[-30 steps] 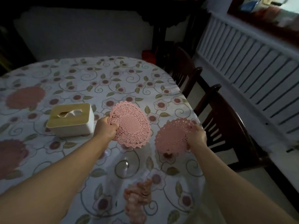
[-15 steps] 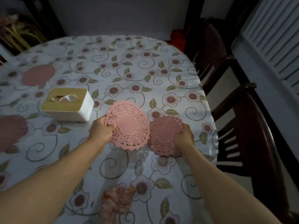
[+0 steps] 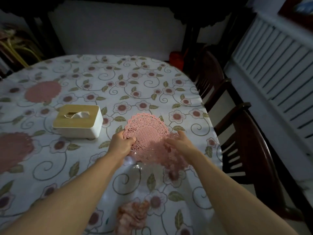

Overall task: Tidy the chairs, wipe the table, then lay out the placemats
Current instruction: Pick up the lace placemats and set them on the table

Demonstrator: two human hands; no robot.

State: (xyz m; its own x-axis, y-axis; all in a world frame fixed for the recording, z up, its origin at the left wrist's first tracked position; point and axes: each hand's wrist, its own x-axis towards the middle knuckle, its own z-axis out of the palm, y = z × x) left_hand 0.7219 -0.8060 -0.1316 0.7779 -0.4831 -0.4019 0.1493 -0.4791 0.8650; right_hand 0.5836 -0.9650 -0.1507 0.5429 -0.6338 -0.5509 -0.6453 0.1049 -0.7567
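Round table in white flowered cloth [image 3: 118, 85]; dark wooden chairs [image 3: 243, 150] at its right edge. We see the pink lace placemat [image 3: 149, 133] held above it, left hand [image 3: 121, 143] pinching its rim. Right hand [image 3: 181, 141] blurred, grip unclear.

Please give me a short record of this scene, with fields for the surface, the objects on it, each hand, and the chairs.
surface: table under a floral cloth
placemats laid flat: two pink ones at the left side
tissue box: white, wooden lid, left of the hands
left hand: grips a pink lace placemat by its edge
right hand: on a second, blurred placemat overlapping the first
cloth: pink, crumpled, near table edge
chairs: dark wooden, right of the table
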